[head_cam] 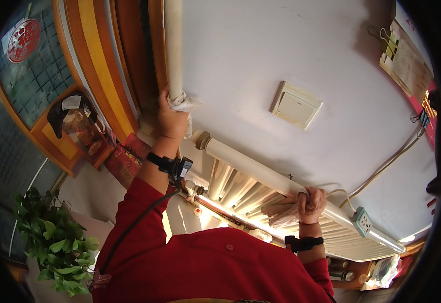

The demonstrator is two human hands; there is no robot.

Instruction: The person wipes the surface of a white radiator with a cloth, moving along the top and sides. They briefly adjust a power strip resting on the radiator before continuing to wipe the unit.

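My left hand is wrapped around a cream vertical pipe, with a white cloth bunched between the palm and the pipe. To the right and lower down, a cream column radiator runs along the wall. My right hand closes over its top tube, and a pale cloth hangs from that grip in front of the columns. How much cloth lies under the right fingers is hidden.
A light switch sits on the wall. A power strip rests on the radiator's top tube, its cable running up the wall. Clipped papers hang at right. A leafy plant and a wooden door frame are at left.
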